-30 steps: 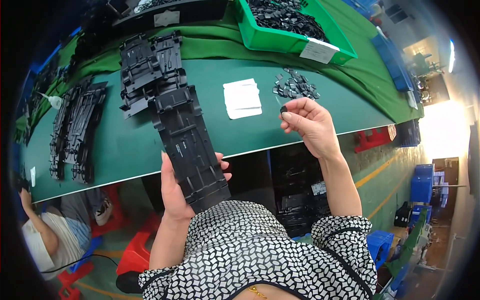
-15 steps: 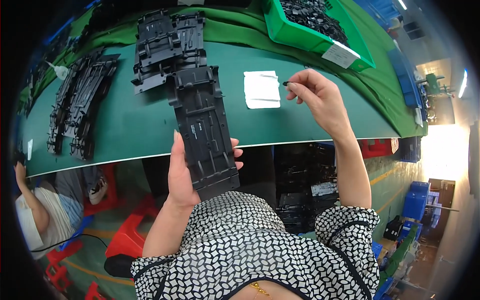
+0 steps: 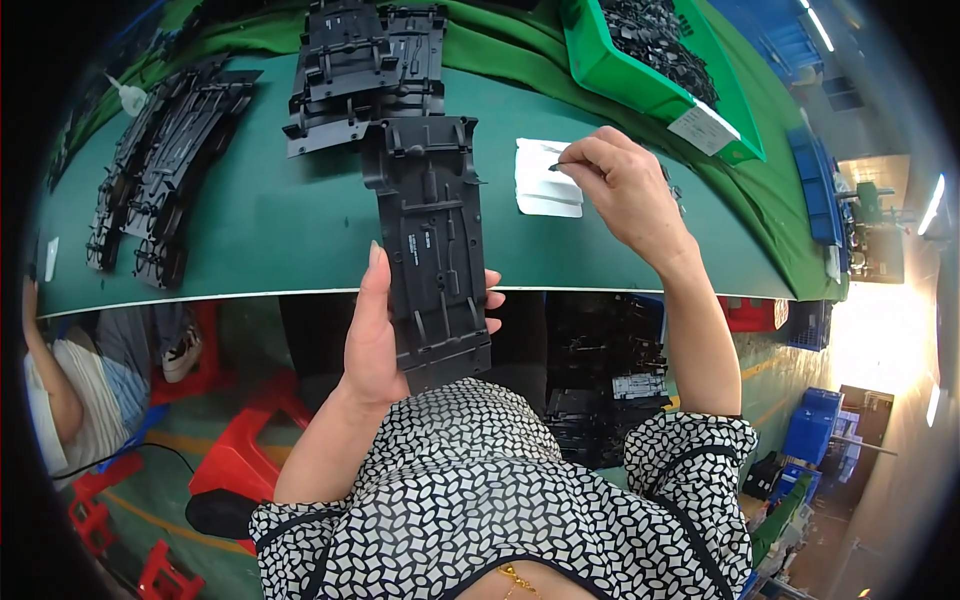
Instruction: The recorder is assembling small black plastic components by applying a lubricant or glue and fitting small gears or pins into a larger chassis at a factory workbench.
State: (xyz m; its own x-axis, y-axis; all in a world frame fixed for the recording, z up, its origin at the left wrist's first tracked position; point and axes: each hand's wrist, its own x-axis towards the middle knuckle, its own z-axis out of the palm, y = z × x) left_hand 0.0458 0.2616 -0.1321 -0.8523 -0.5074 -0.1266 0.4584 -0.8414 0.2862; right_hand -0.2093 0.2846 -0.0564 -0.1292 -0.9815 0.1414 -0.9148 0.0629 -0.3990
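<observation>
My left hand (image 3: 378, 335) grips the near end of a long black moulded plastic chassis plate (image 3: 432, 250). The thumb lies along its left edge and fingertips show at the right edge. Ribs and small pale print cover the plate's upper face, and its far end reaches over the table. My right hand (image 3: 625, 190) is closed in a pinch on a small dark plastic piece (image 3: 556, 167), whose exact kind is too small to make out. That piece is over a white paper pad (image 3: 546, 195) on the table.
Stacked black chassis plates (image 3: 345, 65) lie at the back, others (image 3: 175, 170) at the left. A green bin (image 3: 735, 145) of small black parts stands back right on green cloth (image 3: 740, 205). A co-worker's arm (image 3: 55, 370) shows far left, near a red stool (image 3: 245, 440).
My right hand has moved left with the small dark piece, from beside the white pad to over it. The plate in my left hand sits slightly farther right in the picture and more upright.
</observation>
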